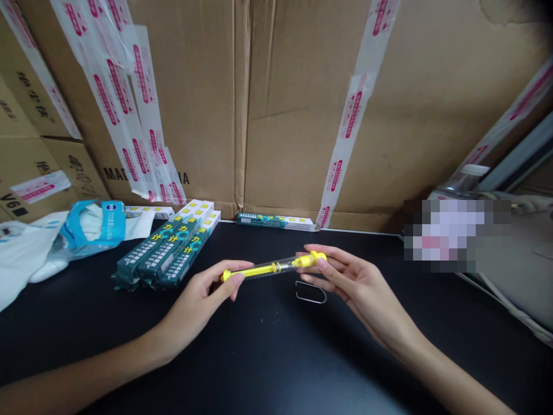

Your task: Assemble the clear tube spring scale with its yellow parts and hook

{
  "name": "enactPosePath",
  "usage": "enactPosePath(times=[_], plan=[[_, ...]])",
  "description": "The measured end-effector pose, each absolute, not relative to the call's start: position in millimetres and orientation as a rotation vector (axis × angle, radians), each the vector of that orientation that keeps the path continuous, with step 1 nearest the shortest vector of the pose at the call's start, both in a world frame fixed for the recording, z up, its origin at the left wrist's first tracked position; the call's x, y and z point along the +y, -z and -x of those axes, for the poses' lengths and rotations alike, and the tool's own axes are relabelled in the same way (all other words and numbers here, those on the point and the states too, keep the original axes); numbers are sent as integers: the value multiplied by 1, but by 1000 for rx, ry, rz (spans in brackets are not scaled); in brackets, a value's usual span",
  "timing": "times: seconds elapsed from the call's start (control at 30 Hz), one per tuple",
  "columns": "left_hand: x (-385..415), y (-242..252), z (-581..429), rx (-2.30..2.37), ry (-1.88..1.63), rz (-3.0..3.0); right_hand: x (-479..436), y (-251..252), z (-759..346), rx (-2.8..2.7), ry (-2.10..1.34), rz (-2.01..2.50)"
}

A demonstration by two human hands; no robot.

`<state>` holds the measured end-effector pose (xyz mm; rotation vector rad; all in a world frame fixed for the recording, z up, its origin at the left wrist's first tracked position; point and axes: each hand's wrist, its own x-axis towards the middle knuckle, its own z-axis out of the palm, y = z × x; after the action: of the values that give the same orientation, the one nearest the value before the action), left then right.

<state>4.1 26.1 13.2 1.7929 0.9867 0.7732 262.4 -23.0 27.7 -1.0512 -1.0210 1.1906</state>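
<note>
Between my two hands is a tubular spring scale (264,269), a clear tube with yellow parts inside and yellow ends. It lies almost level, its right end slightly higher. My left hand (216,286) pinches the left yellow end between thumb and fingers. At the other end, my right hand (345,275) holds the yellow cap, thumb in front and fingers behind. Just below the right fingers, a bent metal wire loop (311,292) rests on the black table (268,357), apart from the scale.
Several dark green and white boxes (168,248) lie together at the left, and another box (276,222) lies along the back. A blue tissue pack (93,225) is at far left. Large taped cardboard (298,115) walls the back. A blurred patch hides things at right, near a cable (505,305).
</note>
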Motion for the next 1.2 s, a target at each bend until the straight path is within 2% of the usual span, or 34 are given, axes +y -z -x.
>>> enactPosePath(times=[1.2], plan=[[29,-5,-3,1095,-856,-1852,-22,-24,-262,-1181,-1228,1243]])
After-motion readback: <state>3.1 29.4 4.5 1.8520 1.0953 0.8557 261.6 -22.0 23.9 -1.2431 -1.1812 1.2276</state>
